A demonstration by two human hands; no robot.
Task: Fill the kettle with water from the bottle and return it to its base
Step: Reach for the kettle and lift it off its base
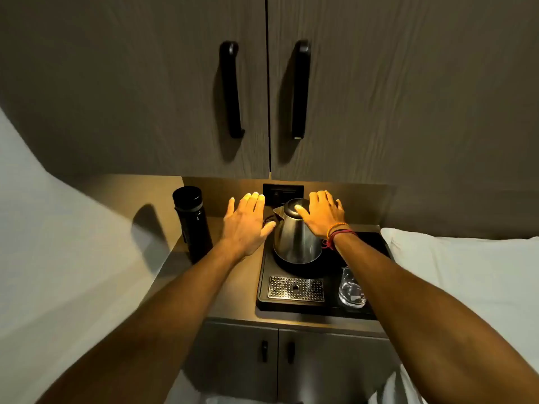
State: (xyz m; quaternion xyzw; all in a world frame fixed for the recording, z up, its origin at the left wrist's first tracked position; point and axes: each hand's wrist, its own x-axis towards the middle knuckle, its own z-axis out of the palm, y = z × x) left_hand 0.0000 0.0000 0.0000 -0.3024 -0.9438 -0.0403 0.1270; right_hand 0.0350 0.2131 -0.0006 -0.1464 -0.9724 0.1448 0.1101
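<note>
A steel kettle (295,239) with a black lid stands on its round black base (284,265), at the back of a black tray (262,298). Its spout points left. A tall black bottle (192,223) stands upright on the counter to the left, lid on. My left hand (246,223) hovers flat between bottle and kettle, fingers spread, holding nothing. My right hand (322,212) is spread over the kettle's right side, thumb on the lid, covering the handle area. Whether it touches the handle is hidden.
On the tray sit a perforated metal drip grid (296,288) and an empty clear glass (351,288) at the front right. A black wall socket (283,191) is behind the kettle. Cupboard doors with black handles (232,88) hang above. A white pillow (466,266) lies right.
</note>
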